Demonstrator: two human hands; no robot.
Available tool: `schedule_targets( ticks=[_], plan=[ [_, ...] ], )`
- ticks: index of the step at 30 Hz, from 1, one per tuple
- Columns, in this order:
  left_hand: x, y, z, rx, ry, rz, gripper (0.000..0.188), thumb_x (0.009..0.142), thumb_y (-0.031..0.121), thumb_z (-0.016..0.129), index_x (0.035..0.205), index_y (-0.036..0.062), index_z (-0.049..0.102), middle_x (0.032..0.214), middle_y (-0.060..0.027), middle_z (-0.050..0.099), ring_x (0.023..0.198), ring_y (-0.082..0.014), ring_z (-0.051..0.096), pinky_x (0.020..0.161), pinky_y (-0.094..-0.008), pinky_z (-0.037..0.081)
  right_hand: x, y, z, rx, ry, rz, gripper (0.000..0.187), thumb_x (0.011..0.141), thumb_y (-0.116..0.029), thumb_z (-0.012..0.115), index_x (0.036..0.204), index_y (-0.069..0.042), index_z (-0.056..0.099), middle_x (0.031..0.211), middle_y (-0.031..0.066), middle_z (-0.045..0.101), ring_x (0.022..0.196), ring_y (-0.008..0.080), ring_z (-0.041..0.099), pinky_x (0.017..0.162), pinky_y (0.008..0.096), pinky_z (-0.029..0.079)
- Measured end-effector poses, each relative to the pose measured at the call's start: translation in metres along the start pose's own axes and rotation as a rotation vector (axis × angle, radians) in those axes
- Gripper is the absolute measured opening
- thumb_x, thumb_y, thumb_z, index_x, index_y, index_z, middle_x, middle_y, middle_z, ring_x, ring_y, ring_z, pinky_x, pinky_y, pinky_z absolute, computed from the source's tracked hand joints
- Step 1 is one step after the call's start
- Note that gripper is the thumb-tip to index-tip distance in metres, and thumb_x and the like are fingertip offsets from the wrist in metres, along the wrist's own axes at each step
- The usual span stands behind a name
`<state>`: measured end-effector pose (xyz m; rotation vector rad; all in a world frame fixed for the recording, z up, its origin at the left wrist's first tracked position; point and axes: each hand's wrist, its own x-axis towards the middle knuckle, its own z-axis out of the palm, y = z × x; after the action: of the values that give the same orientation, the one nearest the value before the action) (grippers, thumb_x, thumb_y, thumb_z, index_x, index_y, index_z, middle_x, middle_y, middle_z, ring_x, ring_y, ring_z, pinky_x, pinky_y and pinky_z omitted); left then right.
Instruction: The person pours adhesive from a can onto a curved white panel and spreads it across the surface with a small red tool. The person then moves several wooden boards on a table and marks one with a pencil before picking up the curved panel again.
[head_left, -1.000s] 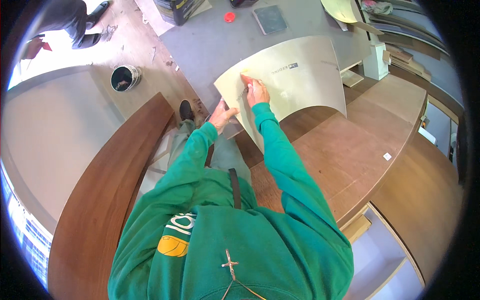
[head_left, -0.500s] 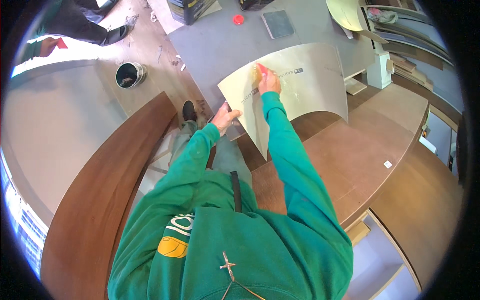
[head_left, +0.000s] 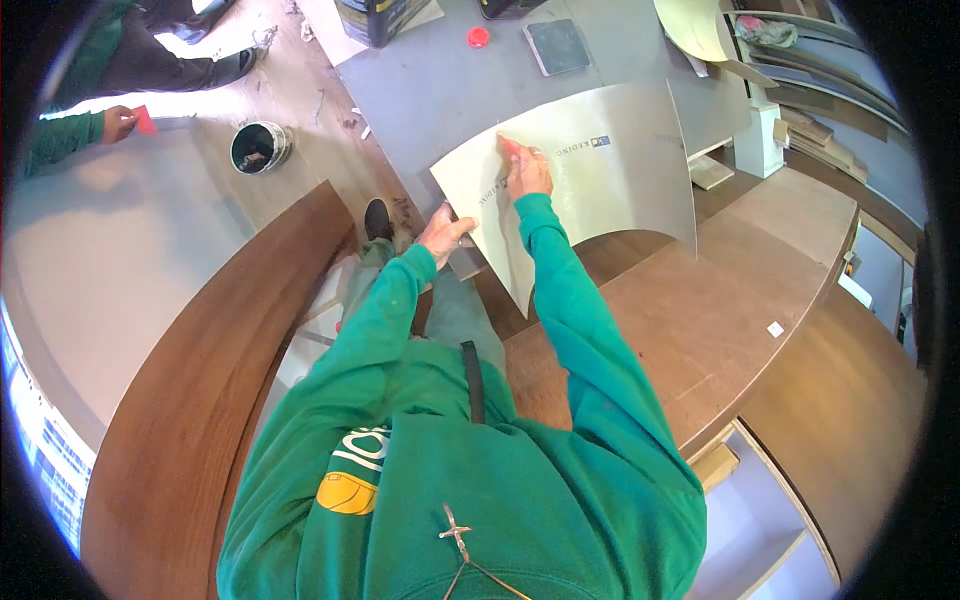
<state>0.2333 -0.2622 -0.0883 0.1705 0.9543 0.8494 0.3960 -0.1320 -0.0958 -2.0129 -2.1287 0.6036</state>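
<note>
A pale, cream-coloured flexible sheet point(head_left: 610, 190) bows upward in front of me, its far side over a grey worktop. My left hand point(head_left: 446, 236) pinches the sheet's left edge, thumb on top and fingers underneath. On the sheet's upper left part, my right hand point(head_left: 530, 170) grips a small red spreader point(head_left: 511, 145) and presses it to the surface. Glossy wet streaks show on the sheet around it.
The grey worktop point(head_left: 420, 100) carries a red cap point(head_left: 478, 37), a dark square block point(head_left: 556, 47) and a metal can point(head_left: 380, 20). A bucket point(head_left: 261, 148) stands on the floor. Curved brown panels point(head_left: 230, 330) flank me. Another person's hand point(head_left: 119, 124) holds a red spreader.
My right hand has drawn the spreader slightly left and down, and the yellowish wet patch beside it has thinned. The other person's hand has moved right and down.
</note>
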Motion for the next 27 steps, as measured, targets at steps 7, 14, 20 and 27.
schedule_targets(
  ticks=[7, 14, 20, 27],
  plan=[
    [0.001, -0.003, -0.005, 0.011, 0.007, 0.008, 0.06, 0.082, 0.014, 0.065, 0.134, 0.0053, 0.037, 0.125, -0.0096, 0.053, 0.111, -0.024, 0.055, 0.088, -0.046, 0.05, 0.004, 0.005, 0.005, 0.056, 0.079, 0.05, 0.029, 0.092, -0.016, 0.05, 0.117, -0.021, 0.064, 0.104, 0.0144, 0.061, 0.102, 0.0357, 0.057, 0.087, 0.0463, 0.047],
    [0.005, -0.003, -0.01, -0.002, 0.027, -0.012, 0.056, 0.08, 0.014, 0.065, 0.13, 0.0041, 0.042, 0.118, -0.0092, 0.056, 0.103, -0.0209, 0.057, 0.079, -0.0385, 0.051, -0.006, -0.031, 0.014, -0.004, -0.051, -0.034, 0.025, 0.091, -0.016, 0.052, 0.112, -0.019, 0.065, 0.105, 0.0136, 0.061, 0.101, 0.0347, 0.057, 0.085, 0.0464, 0.048],
    [0.004, 0.0, -0.016, 0.019, -0.031, -0.045, 0.054, 0.083, 0.016, 0.067, 0.131, 0.0077, 0.043, 0.119, -0.005, 0.058, 0.106, -0.0179, 0.057, 0.08, -0.0376, 0.049, -0.035, -0.037, -0.003, 0.151, -0.052, -0.212, 0.024, 0.091, -0.013, 0.051, 0.11, -0.015, 0.065, 0.103, 0.0138, 0.061, 0.097, 0.0353, 0.058, 0.083, 0.0457, 0.048],
    [-0.003, 0.001, -0.011, -0.052, -0.025, -0.02, 0.057, 0.083, 0.017, 0.07, 0.132, 0.0069, 0.042, 0.119, -0.0043, 0.058, 0.106, -0.0172, 0.057, 0.083, -0.037, 0.049, -0.027, -0.006, -0.007, 0.078, 0.04, 0.027, 0.028, 0.091, -0.014, 0.052, 0.117, -0.019, 0.063, 0.104, 0.0141, 0.061, 0.099, 0.0344, 0.058, 0.084, 0.0457, 0.047]
  ],
)
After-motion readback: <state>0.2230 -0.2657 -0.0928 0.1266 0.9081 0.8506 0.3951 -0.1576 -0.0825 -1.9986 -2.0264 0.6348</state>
